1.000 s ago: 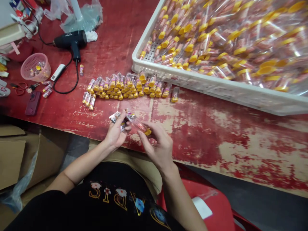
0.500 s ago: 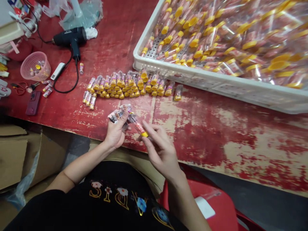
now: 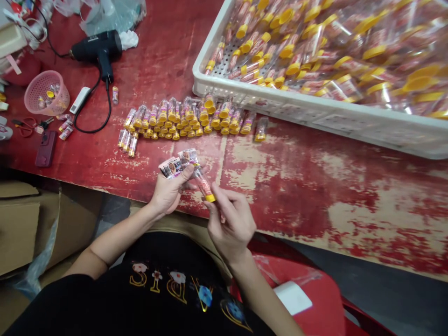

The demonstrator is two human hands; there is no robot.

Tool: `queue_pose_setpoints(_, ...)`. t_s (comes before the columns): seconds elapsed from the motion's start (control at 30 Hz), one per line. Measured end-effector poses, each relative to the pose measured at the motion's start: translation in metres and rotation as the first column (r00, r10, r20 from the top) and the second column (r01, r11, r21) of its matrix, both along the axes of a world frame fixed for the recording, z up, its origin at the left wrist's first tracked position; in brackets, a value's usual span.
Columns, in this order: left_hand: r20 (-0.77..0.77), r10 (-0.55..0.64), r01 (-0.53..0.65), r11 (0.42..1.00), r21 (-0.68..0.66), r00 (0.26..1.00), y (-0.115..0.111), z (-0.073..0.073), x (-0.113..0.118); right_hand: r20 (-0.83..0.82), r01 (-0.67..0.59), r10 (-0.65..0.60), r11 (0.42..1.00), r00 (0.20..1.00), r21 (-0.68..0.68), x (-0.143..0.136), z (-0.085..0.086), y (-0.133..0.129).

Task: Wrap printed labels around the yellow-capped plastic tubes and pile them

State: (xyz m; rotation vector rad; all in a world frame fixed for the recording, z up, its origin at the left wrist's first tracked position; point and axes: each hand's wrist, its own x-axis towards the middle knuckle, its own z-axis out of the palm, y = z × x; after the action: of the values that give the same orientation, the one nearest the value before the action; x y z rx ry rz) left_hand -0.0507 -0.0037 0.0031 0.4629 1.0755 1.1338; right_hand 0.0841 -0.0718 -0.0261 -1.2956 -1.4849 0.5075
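My left hand (image 3: 167,193) is closed on printed plastic sleeves (image 3: 172,166), thumb on top, their picture ends fanned out to the left. A clear tube with a yellow cap (image 3: 204,183) and pinkish contents slants between my hands. Thumb and fingers of my right hand (image 3: 233,221) pinch it near the cap. Its far end meets the sleeves at my left thumb; whether it sits inside one I cannot tell. Beyond my hands lies a stacked pile of yellow-capped tubes (image 3: 171,119) with printed wraps. A single tube (image 3: 261,129) stands at the pile's right.
A white crate (image 3: 280,105) full of yellow-capped tubes fills the back right of the worn red table (image 3: 297,186). At left are a black heat gun (image 3: 101,49) with its cord, a pink basket (image 3: 35,93), scissors (image 3: 26,127) and a phone (image 3: 46,148). A red chair (image 3: 315,298) stands below right.
My right fingers have closed more firmly round the tube's capped end. The tube and sleeves have shifted slightly right, and the view has moved a little.
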Motion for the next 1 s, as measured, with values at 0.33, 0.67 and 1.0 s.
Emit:
queue_pose_setpoints(0.33,-0.078,-0.002,-0.001,0.999,-0.041,0.997,-0.006,-0.005,0.000,-0.524,-0.092,-0.053,0.965,0.850,-0.247,-0.014,-0.012,-0.006)
queue_pose_setpoints(0.67,-0.018,-0.005,0.005,1.000,-0.012,1.000,-0.008,-0.001,0.000,-0.539,-0.097,-0.002,0.983,0.842,-0.156,-0.020,-0.014,-0.004)
queue_pose_setpoints(1.0,-0.056,-0.166,0.169,0.984,0.060,0.985,-0.006,0.004,-0.017,0.185,-0.248,0.225,0.962,0.957,0.113,0.001,0.000,0.017)
